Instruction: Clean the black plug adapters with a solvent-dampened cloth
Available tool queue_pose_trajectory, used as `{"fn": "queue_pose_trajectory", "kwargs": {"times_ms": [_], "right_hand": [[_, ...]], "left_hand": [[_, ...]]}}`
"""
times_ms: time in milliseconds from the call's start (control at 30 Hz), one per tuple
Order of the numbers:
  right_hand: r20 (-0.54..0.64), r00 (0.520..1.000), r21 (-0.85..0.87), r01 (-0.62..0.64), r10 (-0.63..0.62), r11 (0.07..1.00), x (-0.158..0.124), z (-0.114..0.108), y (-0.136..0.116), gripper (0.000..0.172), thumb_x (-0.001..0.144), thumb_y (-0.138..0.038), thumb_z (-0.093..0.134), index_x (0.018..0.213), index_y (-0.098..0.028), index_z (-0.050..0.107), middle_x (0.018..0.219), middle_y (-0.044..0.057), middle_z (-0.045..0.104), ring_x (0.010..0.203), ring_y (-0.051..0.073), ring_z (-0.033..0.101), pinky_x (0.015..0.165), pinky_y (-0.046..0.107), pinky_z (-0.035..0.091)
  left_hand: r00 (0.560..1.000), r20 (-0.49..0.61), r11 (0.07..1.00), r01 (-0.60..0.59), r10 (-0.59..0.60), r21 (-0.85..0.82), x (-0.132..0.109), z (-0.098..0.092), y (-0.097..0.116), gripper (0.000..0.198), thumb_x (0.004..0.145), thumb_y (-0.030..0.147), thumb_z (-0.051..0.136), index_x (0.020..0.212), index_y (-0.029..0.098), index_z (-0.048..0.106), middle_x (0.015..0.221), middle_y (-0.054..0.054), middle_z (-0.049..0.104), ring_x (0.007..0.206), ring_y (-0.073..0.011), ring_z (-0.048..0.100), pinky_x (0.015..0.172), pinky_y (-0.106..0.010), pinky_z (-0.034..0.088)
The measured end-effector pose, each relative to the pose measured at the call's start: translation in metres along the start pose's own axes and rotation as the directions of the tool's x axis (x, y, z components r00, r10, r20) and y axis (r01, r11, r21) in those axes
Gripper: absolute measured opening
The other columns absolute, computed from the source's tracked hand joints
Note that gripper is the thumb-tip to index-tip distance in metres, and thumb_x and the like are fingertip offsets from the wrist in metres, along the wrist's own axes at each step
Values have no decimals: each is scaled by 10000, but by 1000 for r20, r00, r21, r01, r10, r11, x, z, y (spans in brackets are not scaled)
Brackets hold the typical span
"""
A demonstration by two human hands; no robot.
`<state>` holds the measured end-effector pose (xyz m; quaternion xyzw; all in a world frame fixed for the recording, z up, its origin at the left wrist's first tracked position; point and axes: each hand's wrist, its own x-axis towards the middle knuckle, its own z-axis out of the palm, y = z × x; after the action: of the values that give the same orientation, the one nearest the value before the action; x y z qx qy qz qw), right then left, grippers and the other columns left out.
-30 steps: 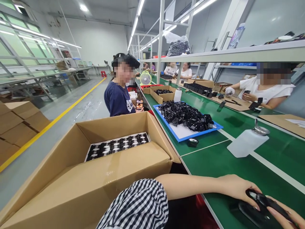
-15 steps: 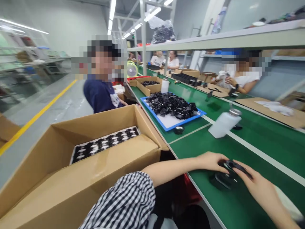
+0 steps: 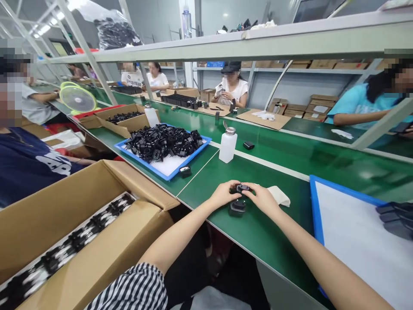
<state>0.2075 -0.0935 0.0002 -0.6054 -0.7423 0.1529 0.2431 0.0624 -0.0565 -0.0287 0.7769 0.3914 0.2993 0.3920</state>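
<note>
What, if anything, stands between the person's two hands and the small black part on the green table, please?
Nothing visible does: the left hand and right hand already close on the small black part from both sides over the green table.

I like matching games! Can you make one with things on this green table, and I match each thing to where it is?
Things:
1. white bottle
2. pile of black parts
3. small black part
4. white cloth

Places:
A. on the blue tray
B. between the left hand and right hand
C. just right of the hands
D. standing by the white line

Pairs: 1-D, 2-A, 3-B, 4-C
</note>
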Motion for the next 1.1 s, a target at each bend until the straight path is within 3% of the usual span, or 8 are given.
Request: {"fn": "queue_pose_trajectory", "kwargs": {"times_ms": [167, 333, 600, 733, 900, 1000, 1067, 1100], "right_hand": [[73, 994, -25, -86, 87, 996, 1, -7, 1, 319, 695, -250, 502, 1005, -177, 486, 936, 30, 570, 800, 163, 534, 702, 269, 421], [175, 983, -199, -25, 60, 980, 6, -19, -6, 182, 714, -233, 494, 883, -183, 541, 855, 20, 592, 778, 160, 537, 654, 237, 407], [369, 925, -483, 113, 85, 868, 25, -29, -17, 120, 679, -288, 532, 718, -181, 572, 678, 32, 590, 635, 186, 545, 442, 223, 306], [417, 900, -470, 94, 127, 878, 32, -30, -16, 121, 656, -289, 547, 678, -174, 573, 625, 31, 576, 601, 178, 538, 406, 218, 262], [423, 892, -357, 0, 162, 934, 36, -29, -16, 109, 619, -266, 551, 661, -166, 565, 642, 30, 580, 620, 176, 532, 456, 226, 314], [516, 855, -92, -8, 54, 996, 39, -35, -6, 174, 602, -299, 525, 704, -163, 562, 695, 30, 592, 672, 183, 534, 557, 244, 381], [605, 795, 103, -28, -41, 994, 48, -43, 11, 260, 577, -356, 522, 745, -164, 569, 783, 49, 596, 748, 206, 533, 646, 264, 408], [572, 820, 170, -84, -29, 982, 56, -48, 24, 319, 581, -392, 506, 807, -174, 562, 889, 60, 576, 824, 217, 517, 691, 269, 411]], "left_hand": [[999, 38, 987, -36, 30, 154, 1, -4, 3, 381, 632, 248, 513, 1002, 182, 452, 947, -4, 558, 828, -119, 519, 715, -215, 411], [977, 202, 885, -151, 66, 441, 4, -19, 23, 345, 675, 325, 470, 988, 182, 487, 894, -32, 580, 812, -164, 531, 703, -259, 409], [885, 414, 608, -212, -213, 765, 34, -30, 70, 275, 602, 322, 571, 775, 111, 602, 734, -109, 602, 713, -225, 560, 569, -264, 425], [836, 466, 638, -195, -289, 745, 44, -28, 73, 287, 588, 321, 581, 788, 117, 604, 738, -104, 604, 703, -219, 563, 560, -258, 424], [856, 358, 677, -13, -372, 736, 39, -29, 69, 287, 605, 286, 574, 827, 105, 592, 799, -113, 601, 745, -220, 557, 602, -262, 422], [908, 329, 801, 13, -261, 599, 25, -28, 55, 322, 643, 362, 521, 897, 171, 571, 846, -59, 600, 798, -188, 540, 661, -250, 411], [947, 296, 935, 16, -128, 355, 14, -25, 41, 370, 622, 379, 537, 957, 222, 538, 891, -6, 590, 830, -151, 525, 709, -219, 395], [964, 260, 977, 1, -59, 215, 10, -23, 33, 387, 623, 373, 539, 980, 225, 522, 920, 11, 581, 847, -133, 516, 732, -199, 385]]}}
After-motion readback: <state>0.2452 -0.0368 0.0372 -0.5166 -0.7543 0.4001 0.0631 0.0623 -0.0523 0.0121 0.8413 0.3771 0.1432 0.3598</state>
